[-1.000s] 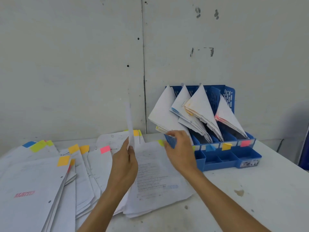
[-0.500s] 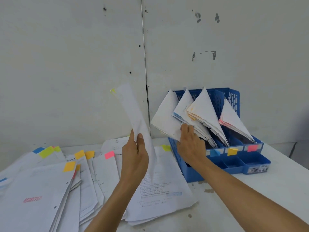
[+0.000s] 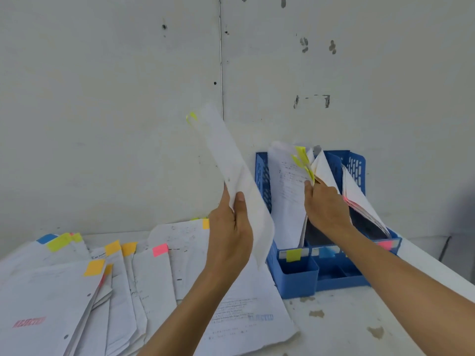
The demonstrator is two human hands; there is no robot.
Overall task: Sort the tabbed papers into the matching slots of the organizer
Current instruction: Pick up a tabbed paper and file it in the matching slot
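Note:
My left hand (image 3: 232, 227) grips a white sheet with a yellow tab (image 3: 231, 173) by its lower edge and holds it up, tilted, just left of the blue organizer (image 3: 298, 276). My right hand (image 3: 325, 206) reaches into the organizer and holds the yellow-tabbed papers (image 3: 288, 186) of the leftmost slot upright. The organizer's front carries a yellow label (image 3: 293, 254), a blue label (image 3: 326, 252) and a pink label (image 3: 384, 244). The pink-tabbed papers (image 3: 359, 199) lean in the rightmost slot. The middle slots are partly hidden by my right hand.
Loose papers with yellow, orange, pink and blue tabs (image 3: 102, 283) are spread over the left half of the white table (image 3: 359, 325). A printed sheet (image 3: 246, 319) lies under my left forearm. A white wall stands right behind the table.
My left hand has lifted the yellow-tabbed sheet higher and toward the organizer. My right hand has pushed the leftmost slot's papers from leaning forward to upright.

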